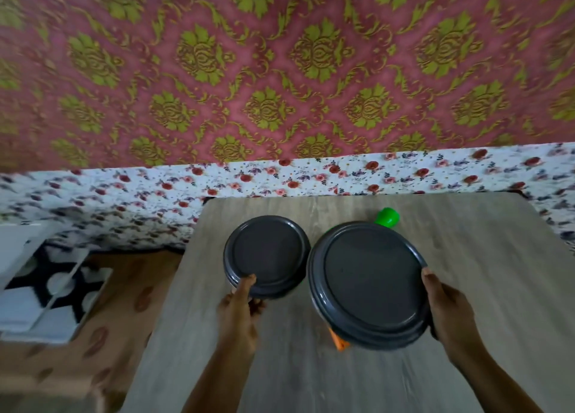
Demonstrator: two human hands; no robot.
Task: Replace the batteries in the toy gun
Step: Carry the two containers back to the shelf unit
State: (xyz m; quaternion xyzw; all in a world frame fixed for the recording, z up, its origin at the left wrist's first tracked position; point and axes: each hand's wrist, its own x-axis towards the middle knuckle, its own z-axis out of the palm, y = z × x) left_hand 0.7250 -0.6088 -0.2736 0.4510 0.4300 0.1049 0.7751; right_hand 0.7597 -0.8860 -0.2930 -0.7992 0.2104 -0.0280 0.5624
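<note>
Toy gun parts are all we can make out of the task's thing: a green plastic end (387, 217) pokes out past the far rim of the larger dark plate (368, 283) just right of the frame's centre, and an orange plastic piece (339, 341) shows under that plate's near-left edge. We cannot tell whether the two belong to one toy, since the plate hides everything between them.

We hold a plate in each hand above the wooden table (466, 257) that fills the lower middle and right of the frame. Our left hand (241, 311) grips the smaller dark plate (267, 255) at its near edge, thumb lying over the rim and the other fingers curled beneath. Our right hand (448, 307) grips the larger plate at its right edge, thumb on top of the rim, fingers wrapped under. The two plates sit side by side, rims nearly touching, the smaller one to the left and a little farther up the frame.

Beyond the table, a flower-printed cloth (342, 176) runs as a band across the middle of the frame. Above it, pink wallpaper with green ornaments (280, 70) covers the whole upper half. At lower left we see a black-and-white patterned object (46, 288) on a brown patterned floor (109, 335), both blurred.
</note>
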